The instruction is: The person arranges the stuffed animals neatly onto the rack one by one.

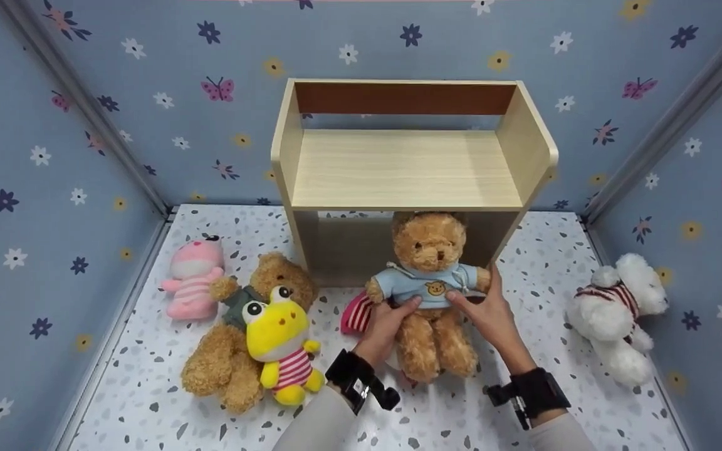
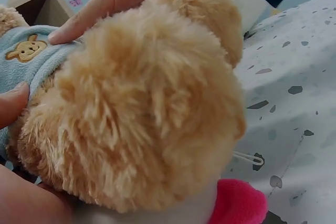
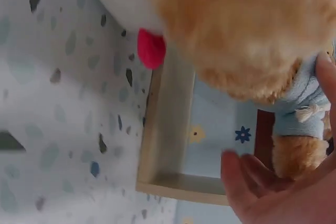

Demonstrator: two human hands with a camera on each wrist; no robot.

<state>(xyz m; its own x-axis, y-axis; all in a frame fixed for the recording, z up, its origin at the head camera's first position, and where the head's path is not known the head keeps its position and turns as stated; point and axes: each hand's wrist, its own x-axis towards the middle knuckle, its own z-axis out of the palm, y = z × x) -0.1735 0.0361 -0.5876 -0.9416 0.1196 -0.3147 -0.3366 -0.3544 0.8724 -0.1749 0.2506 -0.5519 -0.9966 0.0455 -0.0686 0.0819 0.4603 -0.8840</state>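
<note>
A brown teddy bear (image 1: 429, 247) in a light blue hoodie is held upright at the front of a wooden shelf's lower compartment. My left hand (image 1: 386, 322) grips its body from the left, thumb on the hem of the hoodie. From the other side my right hand (image 1: 492, 316) holds it, thumb on the front and fingers extending beside the bear's arm. In the left wrist view the bear's furry underside (image 2: 142, 108) fills the middle. A red-and-white striped toy (image 1: 356, 314) lies behind and below the bear, mostly hidden by it.
The two-level wooden shelf (image 1: 398, 166) stands against the flowered back wall. On the left are a pink plush toy (image 1: 195, 282), another brown bear (image 1: 214, 363) and a yellow frog plush (image 1: 279, 332). A white plush dog (image 1: 605, 310) lies by the right wall.
</note>
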